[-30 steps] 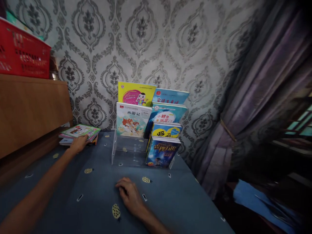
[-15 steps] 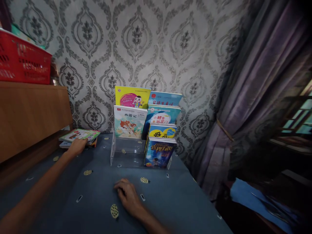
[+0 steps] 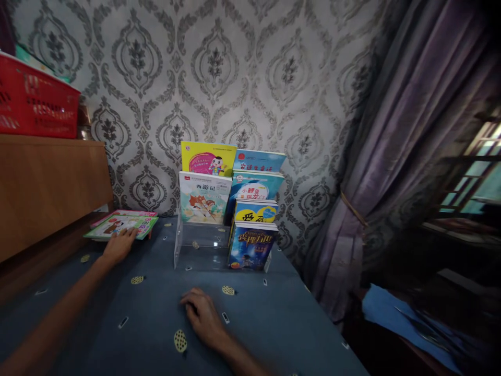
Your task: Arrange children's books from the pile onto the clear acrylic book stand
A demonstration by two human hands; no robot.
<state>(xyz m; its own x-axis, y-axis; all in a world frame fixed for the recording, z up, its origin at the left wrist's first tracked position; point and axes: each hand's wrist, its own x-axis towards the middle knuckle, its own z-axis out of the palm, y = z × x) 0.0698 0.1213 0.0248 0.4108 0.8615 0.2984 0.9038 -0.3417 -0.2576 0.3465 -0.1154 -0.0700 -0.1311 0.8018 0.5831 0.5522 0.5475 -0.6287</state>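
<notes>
At the left, my left hand [image 3: 118, 246] lies over the near edge of a green-bordered picture book [image 3: 107, 225], fingers on its cover and thumb hidden. That book tops a small stack; the edge of a pink book [image 3: 143, 213] shows behind it. My right hand [image 3: 203, 317] rests on the tablecloth [image 3: 151, 318], loosely curled and holding nothing. Beyond it stands a clear stepped book rack [image 3: 201, 259]. Its left side carries a yellow book [image 3: 209, 151] behind a white-and-teal book [image 3: 204, 201]. Several books fill the right side, a dark blue one [image 3: 251, 248] in front.
A wooden cabinet [image 3: 55, 183] bounds the left side, with a red basket [image 3: 39, 102] on top. Patterned wallpaper is behind the rack. A grey-purple curtain [image 3: 352, 172] hangs at the right, past the table's edge. A blue sheet [image 3: 407, 324] lies lower right.
My left hand has moved from the stack's right corner onto the top book's near edge. That book has shifted left and nearer, exposing the pink one. My right hand has stayed put.
</notes>
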